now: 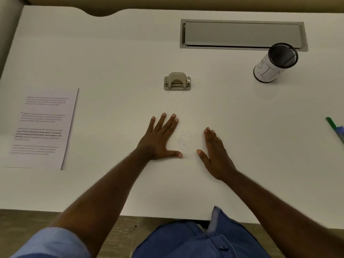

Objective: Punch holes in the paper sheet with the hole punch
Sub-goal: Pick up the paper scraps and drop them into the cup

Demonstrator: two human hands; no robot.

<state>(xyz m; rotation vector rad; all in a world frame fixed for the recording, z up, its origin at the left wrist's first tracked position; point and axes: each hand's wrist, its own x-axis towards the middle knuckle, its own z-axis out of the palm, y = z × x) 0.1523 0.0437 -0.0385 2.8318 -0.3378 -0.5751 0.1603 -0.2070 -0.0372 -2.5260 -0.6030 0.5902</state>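
Both hands lie flat and empty on the white desk [115, 53], palms down. The left hand [161, 140] has its fingers spread; the right hand [216, 155] keeps its fingers closer together, thumb out. Between them sits a faint scatter of tiny specks [182, 136], possibly punched chads, though they are too small to be sure. Beyond the hands, toward the far side, the hole punch [177, 81] stands alone, untouched. The paper sheet [42, 127] lies well apart at the left, printed side up, its text blurred and its left edge cut off. Nothing is gripped, so punching has not begun here, by my reading. Next, the sheet probably must be fetched and its edge slid into the punch's slot. At far right stand a labelled cup [275, 62] and cut-off pens [335, 129].
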